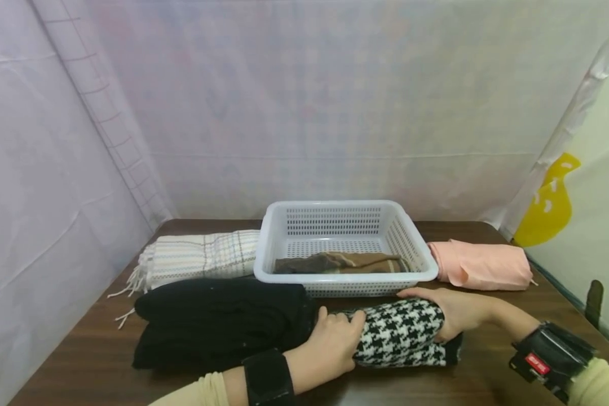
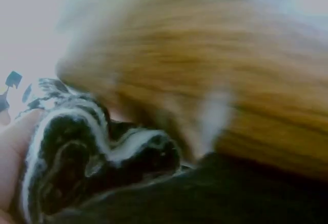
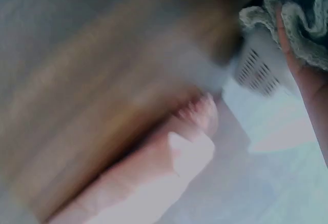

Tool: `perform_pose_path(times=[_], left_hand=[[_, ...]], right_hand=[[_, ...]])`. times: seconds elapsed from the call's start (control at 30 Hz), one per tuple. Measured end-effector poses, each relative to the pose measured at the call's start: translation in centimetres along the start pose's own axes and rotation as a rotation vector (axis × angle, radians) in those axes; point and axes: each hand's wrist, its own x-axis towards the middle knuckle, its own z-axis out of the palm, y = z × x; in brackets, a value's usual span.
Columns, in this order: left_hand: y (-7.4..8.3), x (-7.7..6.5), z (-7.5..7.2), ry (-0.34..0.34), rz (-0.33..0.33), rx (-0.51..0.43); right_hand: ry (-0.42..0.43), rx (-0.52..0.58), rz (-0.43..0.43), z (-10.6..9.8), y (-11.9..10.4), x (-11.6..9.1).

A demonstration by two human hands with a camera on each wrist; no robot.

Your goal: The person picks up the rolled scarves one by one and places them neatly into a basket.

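On the near side of the white basket (image 1: 345,277), at the tabletop (image 1: 492,344), a folded houndstooth cloth (image 1: 398,335) lies with its long axis running left to right, its ends facing sideways. The left hand (image 1: 332,340), its forearm slanting in from below, grips the left end beside the black cloth (image 1: 218,321); the right hand (image 1: 459,311), reaching in from the right, grips the right end between thumb and fingers.
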Motion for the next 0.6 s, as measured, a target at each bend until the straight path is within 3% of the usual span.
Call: perform_pose_path(times=[0.13, 0.33, 0.47, 0.6], left_hand=[[0.2, -0.1, -1.3, 0.036, 0.017, 0.002], [0.0, -1.2, -5.4, 0.025, 0.005, -0.032], [-0.8, -1.9, -8.2, 0.098, 0.003, 0.003], [-2.1, -2.2, -10.4, 0.247, 0.009, 0.037]], right_hand=[[0.014, 0.033, 0.048, -1.5, -1.7, -1.2], [0.083, 0.006, 0.017, -3.3, -4.0, -2.6], [0.203, -0.061, -0.056, -4.4, -5.6, -2.9], [0.365, -0.097, -0.149, -5.4, -6.5, -2.4]])
